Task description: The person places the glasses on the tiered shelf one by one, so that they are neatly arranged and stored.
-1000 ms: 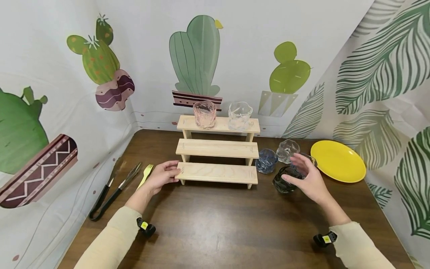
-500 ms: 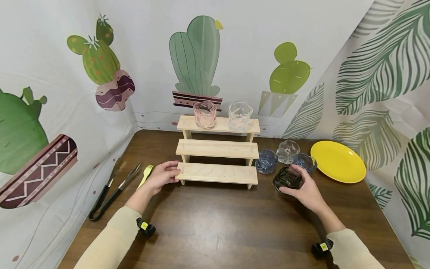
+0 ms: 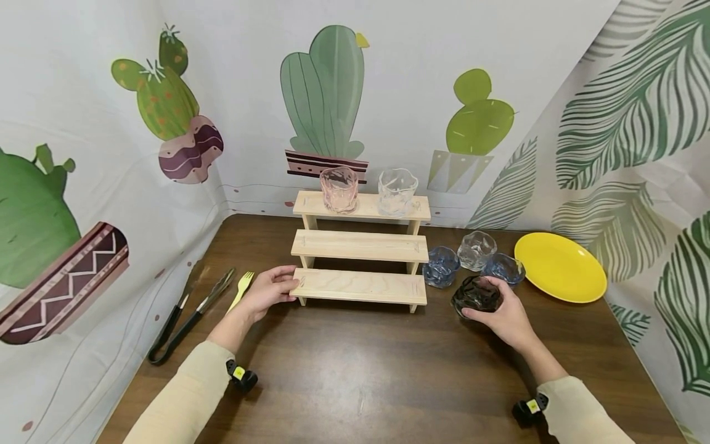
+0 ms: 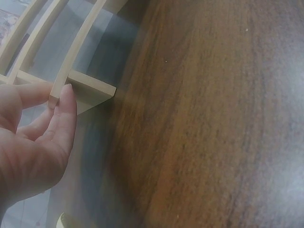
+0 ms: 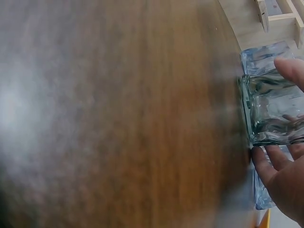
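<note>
A three-step wooden rack (image 3: 360,283) stands mid-table. My left hand (image 3: 270,291) pinches the left end of its lowest step; the left wrist view has thumb and fingers on either side of the board (image 4: 71,61). On the top step sit a pink glass (image 3: 339,191) and a clear glass (image 3: 397,192). Right of the rack, my right hand (image 3: 507,314) grips a dark smoky glass (image 3: 474,296) with thumb and fingers around its sides. Close behind that glass are a blue glass (image 3: 440,268), another clear glass (image 3: 477,250) and a second blue glass (image 3: 505,269).
A yellow plate (image 3: 560,266) lies at the back right. On the left are black-handled tongs (image 3: 191,317), a black-handled knife (image 3: 169,324) and a yellow fork (image 3: 242,287) beside my left forearm. A patterned cloth hangs behind the brown table (image 3: 355,370).
My right hand has come down and left onto the dark glass and its fingers have closed around it, uncovering the second blue glass. The left hand stays on the rack.
</note>
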### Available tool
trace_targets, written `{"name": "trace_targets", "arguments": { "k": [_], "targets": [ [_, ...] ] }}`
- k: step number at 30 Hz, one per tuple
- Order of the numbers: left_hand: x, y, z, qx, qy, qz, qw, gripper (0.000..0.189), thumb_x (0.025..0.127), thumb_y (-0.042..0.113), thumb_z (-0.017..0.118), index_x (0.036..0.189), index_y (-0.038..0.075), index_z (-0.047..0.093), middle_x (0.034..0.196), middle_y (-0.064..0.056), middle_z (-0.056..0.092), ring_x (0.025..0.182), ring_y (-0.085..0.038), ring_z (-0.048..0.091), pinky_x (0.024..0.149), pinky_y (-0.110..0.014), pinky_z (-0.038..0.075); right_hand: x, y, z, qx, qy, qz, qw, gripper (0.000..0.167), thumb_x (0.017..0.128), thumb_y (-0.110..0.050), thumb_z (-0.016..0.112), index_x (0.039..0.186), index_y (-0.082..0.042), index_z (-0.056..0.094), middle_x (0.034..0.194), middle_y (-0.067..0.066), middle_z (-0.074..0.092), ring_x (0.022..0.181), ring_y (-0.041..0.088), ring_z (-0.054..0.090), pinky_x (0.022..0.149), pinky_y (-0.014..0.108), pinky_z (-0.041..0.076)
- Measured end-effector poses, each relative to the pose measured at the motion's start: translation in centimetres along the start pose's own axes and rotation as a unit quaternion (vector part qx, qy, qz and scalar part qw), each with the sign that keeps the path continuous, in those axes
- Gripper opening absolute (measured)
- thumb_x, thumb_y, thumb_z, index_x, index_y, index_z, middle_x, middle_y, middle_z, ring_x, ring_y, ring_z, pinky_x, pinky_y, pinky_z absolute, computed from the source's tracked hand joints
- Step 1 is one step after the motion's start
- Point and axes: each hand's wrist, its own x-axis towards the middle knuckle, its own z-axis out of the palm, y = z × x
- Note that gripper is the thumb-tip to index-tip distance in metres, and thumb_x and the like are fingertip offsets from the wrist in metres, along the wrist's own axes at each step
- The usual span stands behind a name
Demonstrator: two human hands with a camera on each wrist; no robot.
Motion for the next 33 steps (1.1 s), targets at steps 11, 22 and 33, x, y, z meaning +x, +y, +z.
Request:
{"name": "trace_targets", "arguments": {
  "k": [11, 22, 33],
  "targets": [
    [0.0, 0.0, 0.0, -0.003, 0.003, -0.001, 1.0000, 0.058, 0.102, 0.007, 0.066, 0.152, -0.008, 0.041, 0.129, -0.024, 0.057, 0.090, -0.015, 0.066, 0.074, -0.026, 0.060, 0.0, -1.0, 0.0, -0.005, 0.047, -0.019, 0.9987, 0.076, 0.078, -0.017, 0.095, 0.141, -0.002, 0.055, 0.129, 0.017, 0.066, 0.117, 0.012, 0.057, 0.092, 0.004, 0.040],
    [0.0, 0.0, 0.0, -0.002, 0.003, 0.000, 1.0000, 0.059, 0.102, 0.007, 0.066, 0.152, -0.008, 0.041, 0.130, -0.024, 0.056, 0.091, -0.015, 0.065, 0.074, -0.026, 0.060, 0.6, -4.4, -0.3, 0.013, 0.071, -0.021, 0.9972, 0.080, 0.073, -0.012, 0.097, 0.138, -0.001, 0.051, 0.125, 0.017, 0.070, 0.110, 0.008, 0.060, 0.091, 0.007, 0.043],
    [0.0, 0.1, 0.1, -0.005, 0.001, 0.003, 1.0000, 0.059, 0.102, 0.007, 0.066, 0.152, -0.008, 0.041, 0.128, -0.023, 0.057, 0.088, -0.014, 0.066, 0.074, -0.026, 0.060, 2.5, -9.1, 0.3, 0.090, 0.066, -0.072, 0.9911, 0.079, 0.072, 0.002, 0.094, 0.138, 0.000, 0.050, 0.126, 0.021, 0.069, 0.109, 0.014, 0.065, 0.089, 0.013, 0.049]
  ]
}}
